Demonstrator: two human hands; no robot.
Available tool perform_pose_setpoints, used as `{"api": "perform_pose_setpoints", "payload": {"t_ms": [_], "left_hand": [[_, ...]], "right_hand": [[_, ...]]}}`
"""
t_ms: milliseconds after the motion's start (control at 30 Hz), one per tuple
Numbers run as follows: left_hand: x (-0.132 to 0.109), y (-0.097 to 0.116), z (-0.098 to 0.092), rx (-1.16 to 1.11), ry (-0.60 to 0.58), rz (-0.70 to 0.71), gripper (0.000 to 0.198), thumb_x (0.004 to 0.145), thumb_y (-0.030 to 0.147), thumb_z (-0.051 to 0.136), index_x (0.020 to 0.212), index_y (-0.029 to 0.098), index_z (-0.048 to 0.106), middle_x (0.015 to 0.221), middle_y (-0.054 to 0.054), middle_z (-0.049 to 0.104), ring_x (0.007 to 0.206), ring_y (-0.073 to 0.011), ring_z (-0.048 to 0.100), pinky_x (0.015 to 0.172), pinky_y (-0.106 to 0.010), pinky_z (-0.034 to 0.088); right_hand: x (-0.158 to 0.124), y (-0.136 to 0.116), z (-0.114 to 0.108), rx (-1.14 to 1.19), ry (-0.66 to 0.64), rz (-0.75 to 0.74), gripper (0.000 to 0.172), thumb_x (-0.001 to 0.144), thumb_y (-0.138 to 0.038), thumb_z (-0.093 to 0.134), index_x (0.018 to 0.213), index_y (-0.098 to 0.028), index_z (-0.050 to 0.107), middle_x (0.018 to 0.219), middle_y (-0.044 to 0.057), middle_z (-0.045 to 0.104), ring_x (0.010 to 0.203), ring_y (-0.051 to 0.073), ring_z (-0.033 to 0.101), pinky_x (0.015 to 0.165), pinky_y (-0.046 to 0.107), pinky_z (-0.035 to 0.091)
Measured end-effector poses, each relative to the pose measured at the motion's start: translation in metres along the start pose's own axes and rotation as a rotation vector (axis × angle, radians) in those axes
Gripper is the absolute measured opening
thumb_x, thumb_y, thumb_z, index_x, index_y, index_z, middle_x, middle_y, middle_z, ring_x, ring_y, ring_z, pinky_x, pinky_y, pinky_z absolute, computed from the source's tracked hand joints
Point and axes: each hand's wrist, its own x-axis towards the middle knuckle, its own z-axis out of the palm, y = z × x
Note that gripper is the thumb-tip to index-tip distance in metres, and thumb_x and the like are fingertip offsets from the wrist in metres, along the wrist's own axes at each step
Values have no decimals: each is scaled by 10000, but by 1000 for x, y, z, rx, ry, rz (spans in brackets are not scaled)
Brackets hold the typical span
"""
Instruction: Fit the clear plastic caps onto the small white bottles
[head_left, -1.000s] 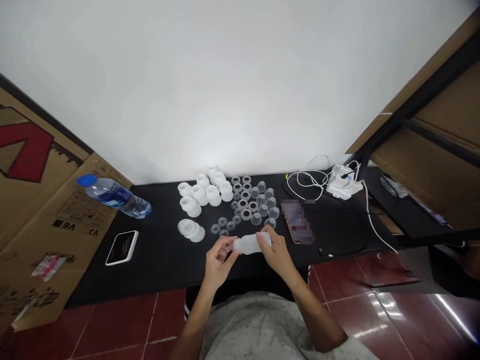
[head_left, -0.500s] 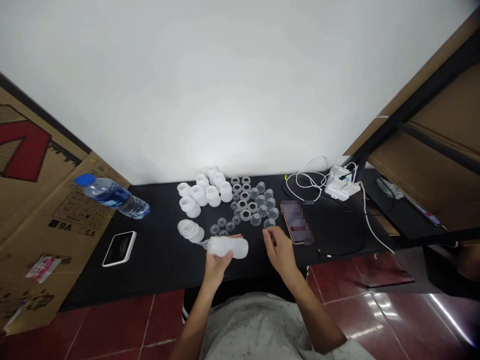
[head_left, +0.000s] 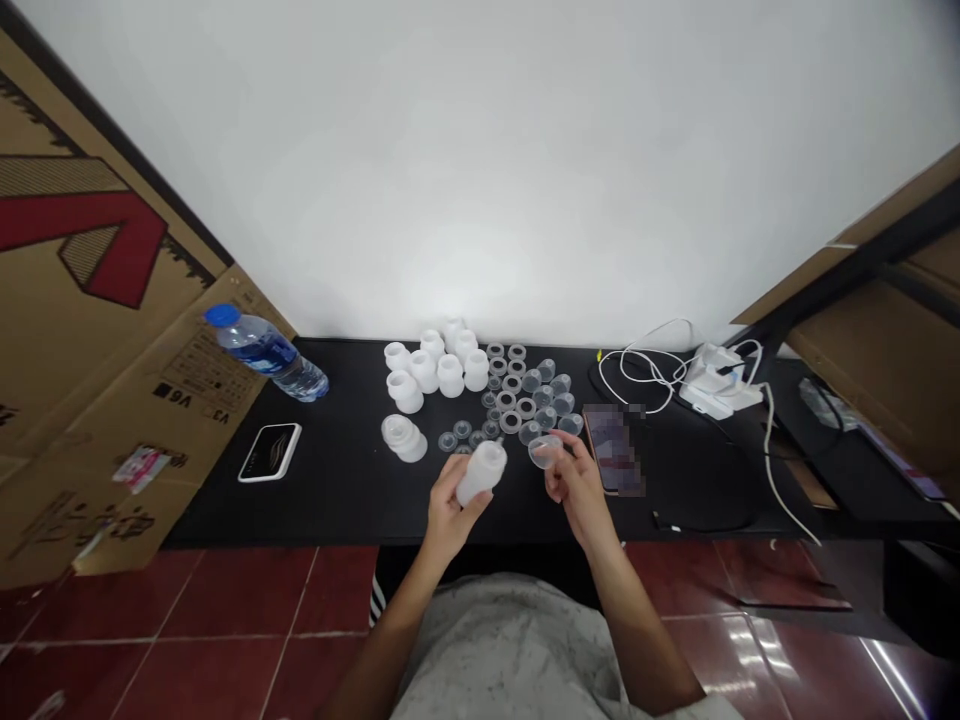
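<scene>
My left hand (head_left: 452,505) is closed round a milky-white baby bottle (head_left: 480,475), tilted with its top up and to the right. A clear dome cap (head_left: 543,452) is pinched in the fingers of my right hand (head_left: 576,480), apart from the bottle. Beyond them, several more clear caps (head_left: 564,404) stand beside pale collar rings (head_left: 510,422) and small teats (head_left: 460,430). Several open white bottles (head_left: 424,371) are grouped at the back. One bottle with its top fitted (head_left: 405,438) stands left of my left hand.
On the left are a water bottle (head_left: 271,355), a white-framed device (head_left: 270,452) and a cardboard box (head_left: 75,250). To the right lie a phone (head_left: 611,450), white cables (head_left: 652,375) and a power strip (head_left: 716,380). A white wall (head_left: 480,170) rises behind the black table (head_left: 337,515).
My right hand has lifted a clear cap from the group and brought it towards the bottle. The bottle in my left hand has swung from lying sideways to more upright. The view has shifted.
</scene>
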Motion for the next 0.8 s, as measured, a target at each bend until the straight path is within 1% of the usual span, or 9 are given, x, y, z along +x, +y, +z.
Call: {"api": "perform_pose_setpoints", "payload": {"t_ms": [33, 67, 133, 233, 333, 433, 567, 700, 800], "left_hand": [[0, 1, 0, 36, 19, 22, 449, 855, 521, 892, 1145, 189, 807, 1136, -117, 757, 1026, -283, 730, 867, -351, 615], [0, 2, 0, 56, 36, 34, 445, 843, 499, 906, 1155, 199, 800, 1133, -108, 759, 1028, -279, 729, 880, -348, 605], [0, 4, 1, 66, 59, 35, 440, 833, 477, 917, 1162, 215, 786, 1111, -92, 763, 1007, -271, 731, 868, -339, 595], [1, 6, 3, 80, 69, 46, 423, 836, 457, 917, 1162, 225, 782, 1124, -91, 751, 1039, -278, 723, 892, -348, 584], [2, 8, 4, 113, 90, 71, 406, 847, 436, 912, 1167, 229, 776, 1141, -91, 726, 1073, -281, 707, 924, -361, 569], [2, 7, 4, 156, 90, 108, 393, 861, 406, 906, 1182, 237, 754, 1141, -80, 695, 1069, -267, 691, 935, -364, 556], [-2, 4, 4, 195, 31, 122, 387, 890, 386, 882, 1212, 242, 723, 1131, -67, 659, 1030, -244, 678, 907, -353, 549], [-4, 3, 4, 172, 26, 80, 364, 905, 394, 864, 1175, 231, 681, 1088, -50, 647, 963, -220, 672, 852, -326, 540], [-3, 2, 5, 150, 41, 47, 379, 907, 406, 862, 1148, 224, 633, 1054, -40, 649, 911, -204, 662, 803, -308, 529]], "right_hand": [[1, -5, 2, 102, 2, 24, 491, 1020, -621, 658, 1346, -269, 553, 990, 42, 768, 511, 121, 482, 431, 241, 371], [2, -10, 5, 170, 9, 25, 482, 1009, -606, 683, 1335, -279, 542, 1020, 49, 772, 521, 118, 495, 437, 238, 383], [2, -20, 9, 221, 5, -28, 488, 965, -558, 768, 1309, -293, 545, 1050, 58, 773, 576, 131, 554, 473, 245, 452], [0, -28, 12, 158, -71, -148, 475, 910, -494, 853, 1273, -297, 619, 1162, 92, 776, 713, 177, 649, 571, 302, 581], [-3, -28, 10, 52, -131, -216, 363, 956, -468, 821, 1253, -288, 716, 1276, 106, 753, 811, 195, 685, 739, 385, 667], [-3, -20, 4, 2, -140, -219, 364, 974, -463, 808, 1284, -282, 743, 1235, 101, 753, 888, 218, 715, 833, 421, 678], [0, -13, -6, -76, -166, -225, 387, 955, -467, 837, 1281, -272, 762, 1202, 104, 744, 1017, 258, 726, 875, 408, 663], [4, -16, -12, -157, -190, -184, 349, 925, -488, 870, 1169, -254, 784, 1035, 66, 746, 906, 230, 724, 855, 372, 633], [9, -15, -10, -147, -187, -123, 398, 867, -551, 905, 1058, -226, 774, 853, 30, 734, 759, 203, 696, 748, 340, 610]]}}
